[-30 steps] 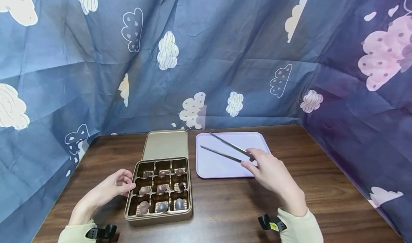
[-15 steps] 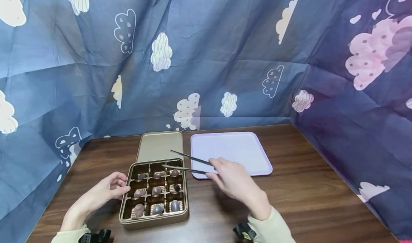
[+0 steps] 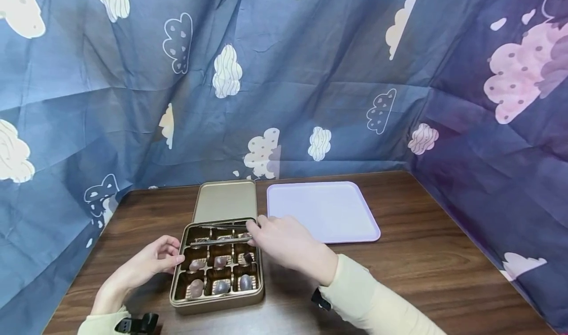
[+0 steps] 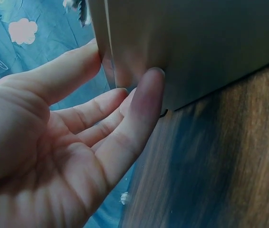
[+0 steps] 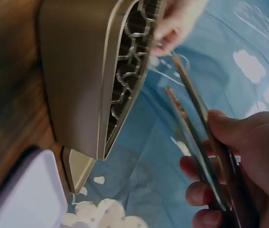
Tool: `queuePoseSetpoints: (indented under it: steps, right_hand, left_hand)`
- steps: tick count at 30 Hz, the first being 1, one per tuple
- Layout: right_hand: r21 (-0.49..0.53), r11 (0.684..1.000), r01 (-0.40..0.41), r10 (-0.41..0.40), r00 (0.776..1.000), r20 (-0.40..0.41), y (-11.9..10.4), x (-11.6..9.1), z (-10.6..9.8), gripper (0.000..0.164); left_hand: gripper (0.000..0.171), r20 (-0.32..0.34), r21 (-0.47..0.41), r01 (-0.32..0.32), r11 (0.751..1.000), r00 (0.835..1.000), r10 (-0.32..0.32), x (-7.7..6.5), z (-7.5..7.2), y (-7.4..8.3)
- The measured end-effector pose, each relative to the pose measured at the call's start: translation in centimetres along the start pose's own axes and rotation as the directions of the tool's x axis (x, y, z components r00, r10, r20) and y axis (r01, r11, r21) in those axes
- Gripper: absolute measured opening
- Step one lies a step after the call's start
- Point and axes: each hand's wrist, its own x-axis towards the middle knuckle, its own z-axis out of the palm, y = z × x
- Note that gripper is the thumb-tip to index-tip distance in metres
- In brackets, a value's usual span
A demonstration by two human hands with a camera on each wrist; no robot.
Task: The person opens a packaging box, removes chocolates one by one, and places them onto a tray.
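My right hand [image 3: 284, 239] grips a pair of metal tongs [image 5: 203, 137] between thumb and fingers. Their two arms stand apart, with ridged tips and nothing between them. In the head view the tongs lie across the back row of an open gold tin [image 3: 217, 305], close over it. Chocolates sit in the tin's brown compartments, among them a dark oval one [image 3: 245, 281] at the front right and a brown one [image 3: 195, 288] at the front left. My left hand [image 3: 148, 266] rests its fingertips against the tin's left side, thumb at the rim; the wrist view shows fairly straight fingers [image 4: 148, 92] pressing the wall.
The tin's gold lid [image 3: 226, 202] lies flat behind it. To the right is a lilac tray [image 3: 324, 211] on the dark wooden table [image 3: 426, 246]. A blue curtain [image 3: 284, 103] with cloud prints encloses the back and sides.
My right hand has carried the tongs left from above the tray to over the tin's back row. The left hand stays at the tin's side. The view has shifted slightly.
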Motion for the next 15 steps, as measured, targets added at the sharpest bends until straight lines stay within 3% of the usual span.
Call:
queuePoseSetpoints:
  steps: [7,15]
  right_hand:
    - [-0.214,0.969,0.126,-0.126,0.992,0.014,-1.1,2.4,0.3,0.025]
    - [-0.339,0.929,0.148,-0.185,0.98,-0.08,-0.4,4.4,0.4,0.01]
  left_hand:
    - [0.037,-0.002,-0.005,0.006,1.0,1.0,-0.006,0.0,0.0,-0.2]
    - [0.038,0.003,0.018,0.019,1.0,1.0,-0.019,0.1,-0.2,0.1]
